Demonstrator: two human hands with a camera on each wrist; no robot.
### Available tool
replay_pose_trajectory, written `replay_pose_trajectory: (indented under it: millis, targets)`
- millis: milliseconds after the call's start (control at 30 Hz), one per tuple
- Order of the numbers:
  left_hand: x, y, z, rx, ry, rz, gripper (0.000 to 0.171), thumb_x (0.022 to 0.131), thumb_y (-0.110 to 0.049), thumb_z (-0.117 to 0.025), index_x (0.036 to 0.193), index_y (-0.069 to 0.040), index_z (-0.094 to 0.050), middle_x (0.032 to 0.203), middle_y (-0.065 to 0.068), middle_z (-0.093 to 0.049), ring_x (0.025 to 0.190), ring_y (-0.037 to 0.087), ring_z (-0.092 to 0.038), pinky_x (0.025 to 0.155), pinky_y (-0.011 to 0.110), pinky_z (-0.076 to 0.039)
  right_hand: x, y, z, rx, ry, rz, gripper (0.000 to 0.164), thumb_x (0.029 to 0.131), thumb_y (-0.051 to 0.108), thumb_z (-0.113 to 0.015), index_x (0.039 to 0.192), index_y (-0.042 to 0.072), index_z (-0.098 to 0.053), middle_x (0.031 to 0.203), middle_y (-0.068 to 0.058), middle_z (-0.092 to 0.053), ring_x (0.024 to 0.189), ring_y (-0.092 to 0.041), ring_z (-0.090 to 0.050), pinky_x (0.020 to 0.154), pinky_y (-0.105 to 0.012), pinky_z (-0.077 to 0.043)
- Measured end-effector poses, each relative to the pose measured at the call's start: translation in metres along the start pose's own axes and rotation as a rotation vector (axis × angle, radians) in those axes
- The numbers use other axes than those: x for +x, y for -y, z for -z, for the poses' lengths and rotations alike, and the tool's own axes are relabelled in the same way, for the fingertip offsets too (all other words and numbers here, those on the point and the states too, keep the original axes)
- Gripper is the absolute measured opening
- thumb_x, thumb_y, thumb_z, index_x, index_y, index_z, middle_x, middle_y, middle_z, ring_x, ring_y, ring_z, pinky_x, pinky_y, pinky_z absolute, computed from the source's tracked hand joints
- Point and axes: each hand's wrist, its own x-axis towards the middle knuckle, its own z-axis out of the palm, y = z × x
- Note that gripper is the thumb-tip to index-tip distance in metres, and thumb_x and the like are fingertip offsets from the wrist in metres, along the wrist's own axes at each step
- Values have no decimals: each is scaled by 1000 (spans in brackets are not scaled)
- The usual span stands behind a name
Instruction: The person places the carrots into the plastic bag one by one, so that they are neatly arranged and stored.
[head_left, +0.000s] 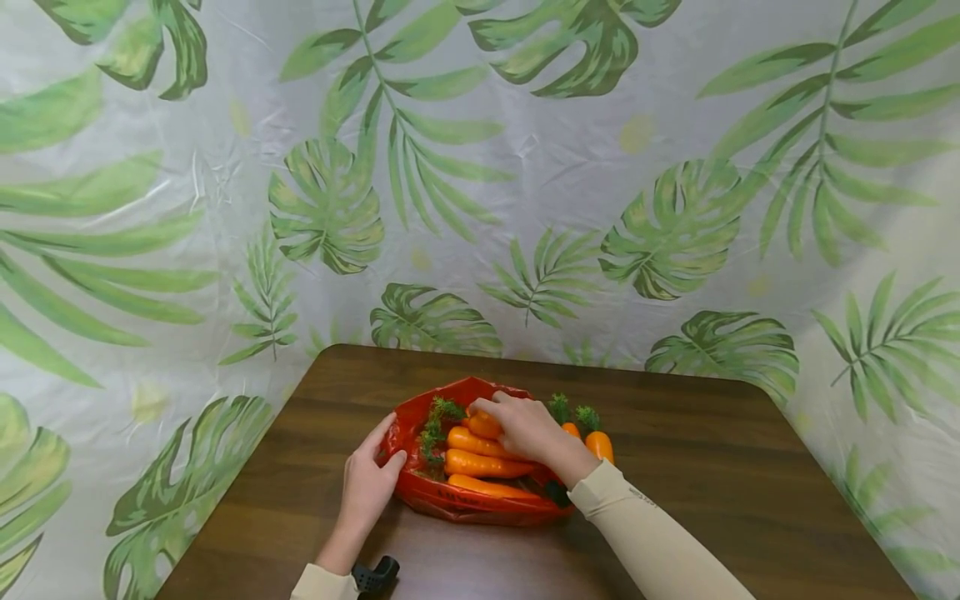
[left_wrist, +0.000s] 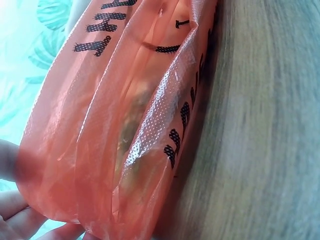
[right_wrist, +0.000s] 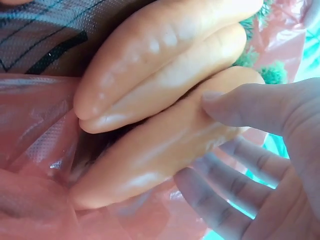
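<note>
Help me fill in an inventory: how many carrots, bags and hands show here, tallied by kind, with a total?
Carrots: at least 6 (4 in the bag, 2 beside it; more may be hidden)
Red bag: 1
Hands: 2 (left hand, right hand)
Total: at least 9

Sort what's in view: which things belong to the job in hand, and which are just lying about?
Belongs to the job:
Held carrot, pinched by the right hand
Red bag, the left hand at its edge
Other carrots in the bag
Outside carrots right of the bag, probably

Just there:
Wooden table
Leaf-print backdrop
Black strap near the left hand
</note>
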Motion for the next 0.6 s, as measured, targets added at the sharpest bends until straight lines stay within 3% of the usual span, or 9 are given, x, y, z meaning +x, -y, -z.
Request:
replay_pose_trajectory:
  millis: [433, 600]
  targets:
    - [-1, -1, 1, -15, -2, -9, 58, 89, -1, -73, 144, -13, -57, 143, 11, -57, 130, 36, -54, 101, 51, -46, 0, 0, -2, -13, 9, -33, 60, 86, 1, -70, 139, 25, -57, 107, -2, -61, 60, -15, -49, 47, -28, -44]
    - [0, -1, 1, -4, -5, -10, 58, 89, -1, -72, 144, -13, -57, 144, 12, -56, 131, 36, -53, 101, 51, -46, -2, 0, 11, 2, -22, -48, 60, 84, 10, -76, 139, 26, -58, 111, 0, -62, 71, -17, -57, 50, -29, -44]
